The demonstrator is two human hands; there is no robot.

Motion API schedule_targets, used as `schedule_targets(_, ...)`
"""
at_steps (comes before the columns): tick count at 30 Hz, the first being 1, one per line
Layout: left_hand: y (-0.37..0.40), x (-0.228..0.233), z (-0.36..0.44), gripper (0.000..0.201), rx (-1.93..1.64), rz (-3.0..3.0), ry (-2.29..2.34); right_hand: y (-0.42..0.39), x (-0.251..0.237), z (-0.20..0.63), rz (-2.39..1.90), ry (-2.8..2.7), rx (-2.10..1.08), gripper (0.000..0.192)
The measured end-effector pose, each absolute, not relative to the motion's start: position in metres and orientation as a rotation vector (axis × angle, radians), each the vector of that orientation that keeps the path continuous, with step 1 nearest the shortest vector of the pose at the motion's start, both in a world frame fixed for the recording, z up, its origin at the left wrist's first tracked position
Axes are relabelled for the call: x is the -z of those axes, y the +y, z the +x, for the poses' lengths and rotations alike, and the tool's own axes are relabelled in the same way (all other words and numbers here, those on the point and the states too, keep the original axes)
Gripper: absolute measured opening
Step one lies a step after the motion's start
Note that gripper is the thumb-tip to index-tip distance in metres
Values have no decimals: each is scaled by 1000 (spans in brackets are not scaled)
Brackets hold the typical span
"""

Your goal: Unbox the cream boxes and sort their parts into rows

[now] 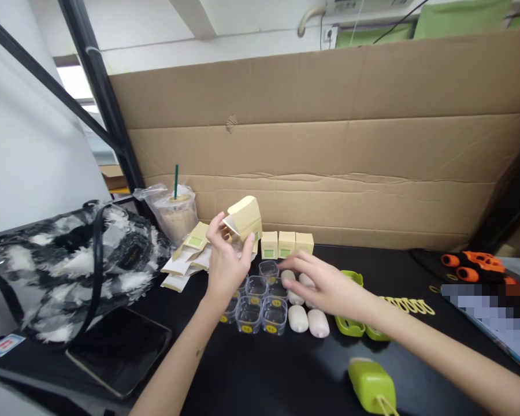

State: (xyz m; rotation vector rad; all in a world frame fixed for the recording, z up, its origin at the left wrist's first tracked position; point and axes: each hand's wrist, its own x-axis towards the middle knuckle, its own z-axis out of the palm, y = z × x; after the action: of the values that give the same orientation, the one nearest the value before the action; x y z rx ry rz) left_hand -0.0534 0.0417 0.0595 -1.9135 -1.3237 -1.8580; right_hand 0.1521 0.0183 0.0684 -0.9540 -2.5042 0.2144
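My left hand is closed around a small cream paper box, held above the table with its top flap raised. My right hand has its fingers stretched out over rows of small things, thumb apart from the forefinger. Its fingertips are close to a clear plastic cup; whether they touch it I cannot tell. Several more clear cups with yellow round stickers, such as this near cup, stand below. Beside them lie pale rounded cases, partly hidden under my right hand, and pinkish ones.
Three closed cream boxes stand behind the cups; flattened boxes lie left. Green cases, yellow loops and a green case with a strap are right. An iced drink, furry bag and tablet sit left.
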Motion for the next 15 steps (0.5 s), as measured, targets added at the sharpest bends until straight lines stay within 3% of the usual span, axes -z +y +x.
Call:
schedule_targets(3,40,-60,-52,64,1861,-1927,-1306,-30,-75,187,-894,-2649,-300,26)
schedule_targets(6,39,-60,-51,65,1868,-1938,-1293,-60,-68,215,-1043,-2818,-291,57)
schedule_targets(8,39,-59,-50,65,1868,-1958,-1289,-66,-56,227,-1137,-2836,-314,64)
schedule_targets(11,39,-57,-48,64,1868,-1990,-1294,-61,-38,236,-1316,-2717,-474,59)
schedule_targets(15,40,-55,-49,63,1881,-1981,-1313,-49,-33,237,-1390,-2555,-673,38)
